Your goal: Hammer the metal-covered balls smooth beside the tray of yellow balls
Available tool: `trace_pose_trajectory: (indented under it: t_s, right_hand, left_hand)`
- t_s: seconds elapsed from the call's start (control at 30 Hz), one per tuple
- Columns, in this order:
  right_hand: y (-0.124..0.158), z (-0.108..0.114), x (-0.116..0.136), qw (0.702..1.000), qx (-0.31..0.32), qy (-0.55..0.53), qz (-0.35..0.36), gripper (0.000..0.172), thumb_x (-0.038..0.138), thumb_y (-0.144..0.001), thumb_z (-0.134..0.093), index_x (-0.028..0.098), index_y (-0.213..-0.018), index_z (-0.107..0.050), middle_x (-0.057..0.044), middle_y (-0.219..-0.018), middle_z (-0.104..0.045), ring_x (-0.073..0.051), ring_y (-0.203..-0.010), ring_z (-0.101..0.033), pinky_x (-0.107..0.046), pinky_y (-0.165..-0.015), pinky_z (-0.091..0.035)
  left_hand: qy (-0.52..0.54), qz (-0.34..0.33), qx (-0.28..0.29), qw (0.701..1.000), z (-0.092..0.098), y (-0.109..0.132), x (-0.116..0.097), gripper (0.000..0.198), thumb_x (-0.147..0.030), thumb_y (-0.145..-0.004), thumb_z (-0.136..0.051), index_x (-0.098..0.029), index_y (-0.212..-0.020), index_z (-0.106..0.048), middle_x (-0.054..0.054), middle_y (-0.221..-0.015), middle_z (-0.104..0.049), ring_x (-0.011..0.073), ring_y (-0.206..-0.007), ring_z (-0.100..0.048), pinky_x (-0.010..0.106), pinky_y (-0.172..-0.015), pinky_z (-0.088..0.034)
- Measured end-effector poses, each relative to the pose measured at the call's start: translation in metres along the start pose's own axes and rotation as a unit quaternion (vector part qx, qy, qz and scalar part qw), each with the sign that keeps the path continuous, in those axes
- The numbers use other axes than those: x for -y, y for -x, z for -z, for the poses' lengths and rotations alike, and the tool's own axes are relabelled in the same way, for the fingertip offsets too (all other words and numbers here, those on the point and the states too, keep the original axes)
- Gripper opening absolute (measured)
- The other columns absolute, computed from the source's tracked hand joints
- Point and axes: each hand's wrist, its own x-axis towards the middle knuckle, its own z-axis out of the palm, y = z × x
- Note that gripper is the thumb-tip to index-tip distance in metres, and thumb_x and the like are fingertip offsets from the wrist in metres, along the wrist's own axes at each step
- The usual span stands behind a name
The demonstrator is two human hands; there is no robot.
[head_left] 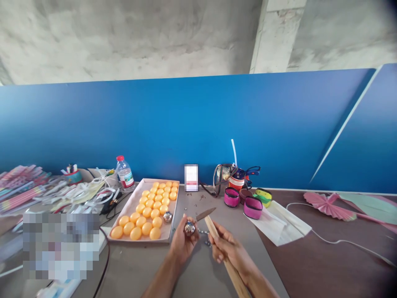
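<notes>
My left hand is closed around a small shiny silver ball, held just right of the tray. My right hand grips a flat wooden stick, its upper end sticking out past my fingers. Between the two hands shows a dark pointed blade; what it is fixed to is hidden. Small silver beads lie in the gap between my hands. To the left stands a shallow white tray with several orange balls and one silver ball in it.
A water bottle stands behind the tray, with tangled white strips and cables to its left. Pink wristbands, an orange cup and white paper are at right. A pink paper fan lies farther right; a blue partition rises behind.
</notes>
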Motion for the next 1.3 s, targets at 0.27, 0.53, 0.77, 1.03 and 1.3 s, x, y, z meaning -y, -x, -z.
trace_pose_trajectory:
  t_s: [0.27, 0.53, 0.77, 1.03, 1.3]
  right_hand:
    - [-0.004, 0.001, -0.009, 1.000, 0.008, 0.020, -0.011, 0.052, 0.039, -0.075, -0.062, 0.022, -0.122, -0.047, 0.003, -0.075, -0.046, -0.001, -0.040, -0.036, -0.019, -0.041, -0.032]
    - [-0.001, -0.006, -0.008, 0.998, 0.003, 0.061, -0.010, 0.056, 0.041, -0.074, -0.062, 0.022, -0.124, -0.045, 0.004, -0.073, -0.046, -0.002, -0.040, -0.037, -0.019, -0.042, -0.031]
    - [-0.001, -0.009, -0.007, 0.998, -0.033, 0.057, 0.007, 0.059, 0.042, -0.073, -0.062, 0.022, -0.125, -0.044, 0.004, -0.072, -0.047, -0.002, -0.041, -0.036, -0.020, -0.043, -0.032]
    - [-0.002, -0.009, -0.008, 0.998, -0.049, 0.026, 0.010, 0.060, 0.042, -0.073, -0.062, 0.023, -0.127, -0.042, 0.003, -0.076, -0.047, -0.002, -0.041, -0.037, -0.020, -0.044, -0.032]
    - [-0.002, -0.010, -0.008, 0.999, -0.032, 0.007, 0.010, 0.058, 0.040, -0.072, -0.063, 0.022, -0.124, -0.045, 0.004, -0.074, -0.048, -0.001, -0.040, -0.036, -0.020, -0.043, -0.032]
  left_hand:
    - [0.041, -0.002, 0.012, 0.999, 0.000, 0.000, -0.002, 0.029, -0.040, -0.077, -0.059, -0.014, -0.067, -0.051, -0.004, -0.047, -0.045, 0.0058, -0.038, -0.036, 0.020, -0.043, -0.029]
    - [0.073, 0.001, 0.026, 0.997, 0.004, -0.001, -0.002, 0.027, -0.037, -0.078, -0.059, -0.014, -0.065, -0.051, -0.005, -0.044, -0.041, 0.0064, -0.040, -0.037, 0.020, -0.044, -0.031]
    - [0.072, 0.000, 0.031, 0.997, 0.004, -0.002, -0.002, 0.030, -0.040, -0.079, -0.057, -0.012, -0.069, -0.055, -0.001, -0.053, -0.050, 0.0059, -0.042, -0.038, 0.020, -0.046, -0.034]
    - [0.082, 0.006, 0.024, 0.996, 0.002, -0.002, -0.002, 0.029, -0.038, -0.081, -0.055, -0.011, -0.071, -0.057, 0.001, -0.058, -0.055, 0.0055, -0.044, -0.040, 0.020, -0.048, -0.035]
    - [0.094, 0.000, 0.025, 0.995, 0.005, -0.002, -0.002, 0.030, -0.039, -0.080, -0.056, -0.010, -0.072, -0.058, 0.001, -0.057, -0.053, 0.0063, -0.046, -0.042, 0.021, -0.049, -0.037]
